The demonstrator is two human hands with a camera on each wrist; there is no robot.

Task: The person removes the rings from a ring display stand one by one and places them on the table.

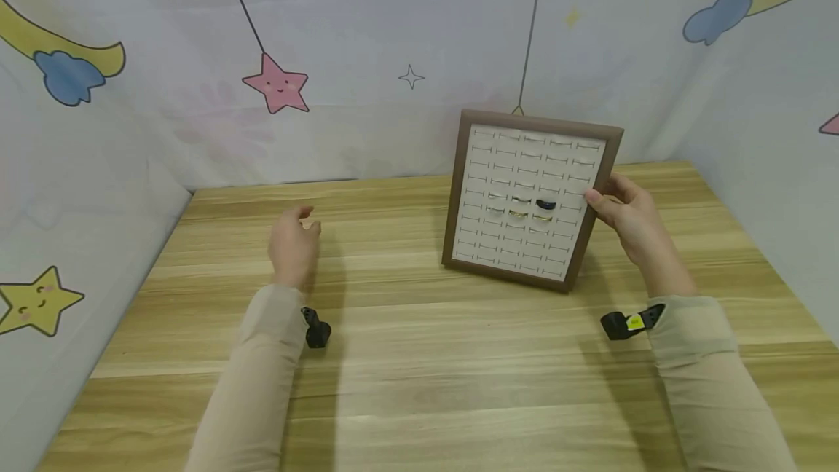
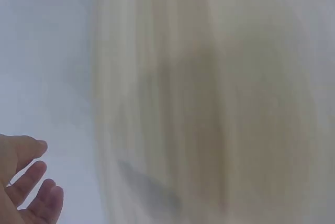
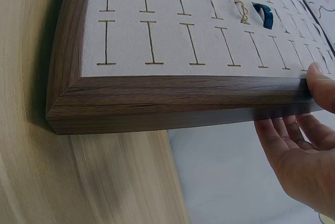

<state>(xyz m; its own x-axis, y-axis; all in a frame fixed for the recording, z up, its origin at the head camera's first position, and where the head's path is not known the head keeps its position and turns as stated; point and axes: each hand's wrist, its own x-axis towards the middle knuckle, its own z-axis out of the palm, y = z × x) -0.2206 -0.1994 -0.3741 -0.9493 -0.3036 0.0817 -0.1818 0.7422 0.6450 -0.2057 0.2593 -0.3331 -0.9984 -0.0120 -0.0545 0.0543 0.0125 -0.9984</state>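
A ring display board with a brown wooden frame (image 1: pixel 544 122) stands tilted back, its lower edge close to the table. My right hand (image 1: pixel 632 228) grips the frame by its right side, thumb at the front edge and the other fingers behind. Slots cover the pale panel (image 3: pixel 125 46), and several rings sit near its middle. Among them are a dark blue ring (image 1: pixel 545 205) and gold rings, one gold ring (image 3: pixel 242 12) showing closely in the right wrist view. Off to the left, my left hand (image 1: pixel 293 246) hovers over the table with loosely bent fingers, holding nothing.
The wood-grain table (image 1: pixel 419 370) reaches back to a pale cloth backdrop (image 1: pixel 354 35) printed with stars and moons. More white cloth (image 1: pixel 72 181) borders the left side. Each wrist carries a small black camera, such as the left wrist camera (image 1: pixel 317 333).
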